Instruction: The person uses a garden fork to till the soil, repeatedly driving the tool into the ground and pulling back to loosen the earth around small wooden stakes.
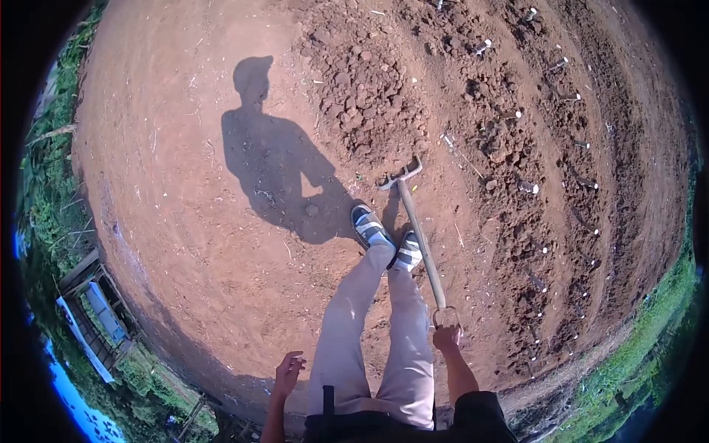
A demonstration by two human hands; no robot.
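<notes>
My right hand (447, 338) is closed on the ring-shaped grip at the near end of a garden fork (422, 238). The fork's long wooden shaft slopes away from me, and its metal tines (402, 175) rest on the bare soil beyond my feet. Beside my left thigh hangs my left hand (290, 369), its fingers loosely curled and apart, holding nothing. Both of my feet, in striped sandals (367, 224), stand on the reddish ground just left of the shaft. A heap of broken clods (362, 100) lies past the tines.
To the right run ridges of loosened soil (509, 148) with short pale-tipped cuttings (528, 188) stuck in them. My shadow (273, 148) falls on the flat ground ahead to the left. A small wooden structure (96, 317) and greenery stand at the far left.
</notes>
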